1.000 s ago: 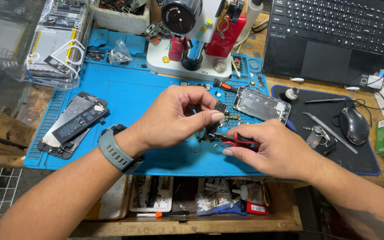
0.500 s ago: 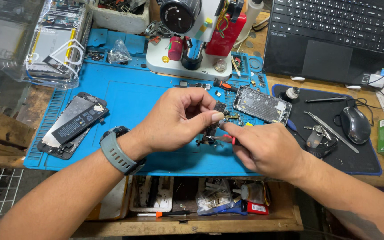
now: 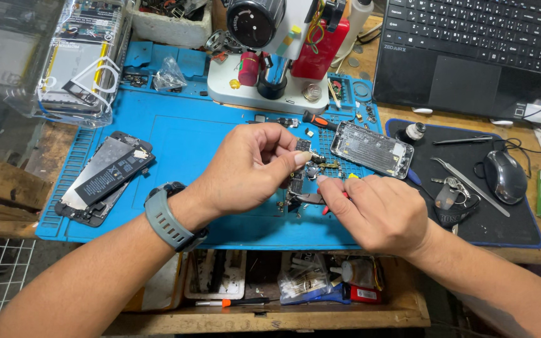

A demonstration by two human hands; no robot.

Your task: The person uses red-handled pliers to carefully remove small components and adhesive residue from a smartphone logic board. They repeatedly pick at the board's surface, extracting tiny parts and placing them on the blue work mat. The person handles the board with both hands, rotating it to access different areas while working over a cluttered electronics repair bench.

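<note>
My left hand (image 3: pixel 248 166) now higher than second ago, fingers pinching small circuit board (image 3: pixel 302 164), lifted off blue mat (image 3: pixel 176 131). My right hand (image 3: pixel 380 213) closed on red-handled tool (image 3: pixel 328 208), tip moved under board. Open phone shell (image 3: pixel 370 148) just beyond fingers. Board free for work.

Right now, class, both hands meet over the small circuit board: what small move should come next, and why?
Probably a slow lift of the board with the left hand. Its fingertips pinch the board's top edge, the right hand steadies the lower end with a red tool, and loose parts lie close on the blue mat.
</note>
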